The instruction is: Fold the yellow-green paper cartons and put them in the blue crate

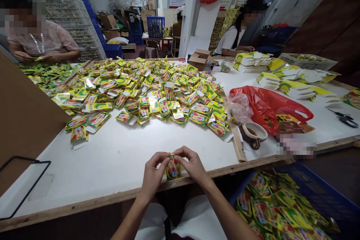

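Both my hands hold one small yellow-green printed carton (173, 169) at the near edge of the white table (118, 157). My left hand (153, 174) pinches its left side with curled fingers. My right hand (192, 165) grips its top and right side, fingers bent over it. A large heap of the same flat cartons (146, 90) covers the table's middle, well beyond my hands.
A blue crate (309, 191) of folded cartons stands at my lower right. A red plastic bag (267, 107), a clear bag and a small cup (254, 133) lie right of a wooden strip. Scissors (345, 118) lie far right. Two other people sit at the far side.
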`<state>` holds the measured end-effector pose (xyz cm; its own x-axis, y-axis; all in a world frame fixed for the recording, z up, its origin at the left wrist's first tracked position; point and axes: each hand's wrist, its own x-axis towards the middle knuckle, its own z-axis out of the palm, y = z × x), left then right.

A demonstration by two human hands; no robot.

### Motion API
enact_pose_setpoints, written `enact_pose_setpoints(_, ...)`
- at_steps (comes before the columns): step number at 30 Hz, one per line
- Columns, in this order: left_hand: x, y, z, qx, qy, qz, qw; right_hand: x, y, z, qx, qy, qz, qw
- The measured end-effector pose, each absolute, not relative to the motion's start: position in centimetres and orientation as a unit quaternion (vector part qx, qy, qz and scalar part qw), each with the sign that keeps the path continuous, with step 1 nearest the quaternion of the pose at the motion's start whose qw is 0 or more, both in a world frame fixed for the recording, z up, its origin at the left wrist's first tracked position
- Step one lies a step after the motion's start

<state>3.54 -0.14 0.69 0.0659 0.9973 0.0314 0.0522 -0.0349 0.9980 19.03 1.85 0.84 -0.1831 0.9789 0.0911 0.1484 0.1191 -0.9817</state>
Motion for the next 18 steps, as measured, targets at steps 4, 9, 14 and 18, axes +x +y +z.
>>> enact_pose_setpoints(4,2.0,1.6,0.7,0.611,0.5,0.449,0.418,20.7,1.0,2.4,-0.507,-0.603,0.425,0.446)
enact_pose_setpoints(9,-5.3,9.5,0.0,0.66,0.631,0.388,0.126,31.7,-2.4,6.6,-0.681,-0.603,0.23,0.346)
enact_pose_setpoints(14,-11.5,15.5,-0.1,0.691,0.676,0.254,-0.039,38.0,-5.3,7.2,-0.747,-0.581,0.082,0.311)
enact_pose_setpoints(18,-9.5,14.3,1.1,0.726,0.641,0.241,-0.059,31.8,-4.3,4.9,-0.68,-0.6,0.167,0.389)
